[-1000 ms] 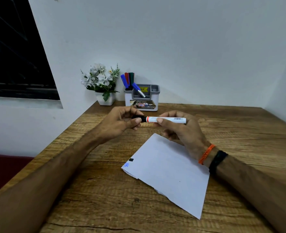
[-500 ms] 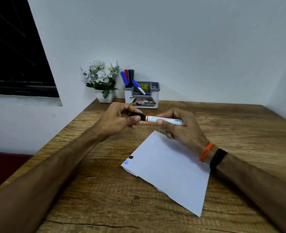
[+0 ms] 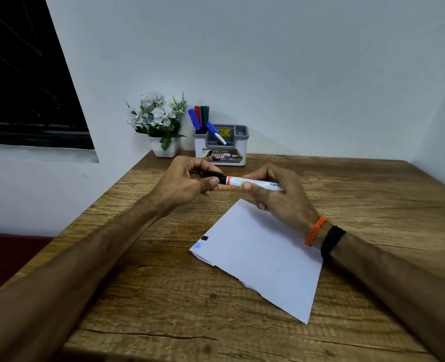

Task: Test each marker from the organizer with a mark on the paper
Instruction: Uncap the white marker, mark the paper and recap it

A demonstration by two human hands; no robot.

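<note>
A white marker (image 3: 252,183) with a black cap is held sideways above the paper (image 3: 263,257), the left hand (image 3: 187,182) pinching the cap and the right hand (image 3: 276,194) gripping the body, while more markers (image 3: 201,117) stand in the organizer (image 3: 220,150) at the back of the wooden surface (image 3: 346,192).

Both forearms are extended forward over the table (image 3: 373,194). The left hand (image 3: 185,184) is held above the table's far part, fingers curled, thumb and forefinger pinched on a marker (image 3: 252,182). The right hand (image 3: 279,197) is raised opposite, fingers wrapped round the same marker's barrel. Two bands are worn on the right wrist.
</note>
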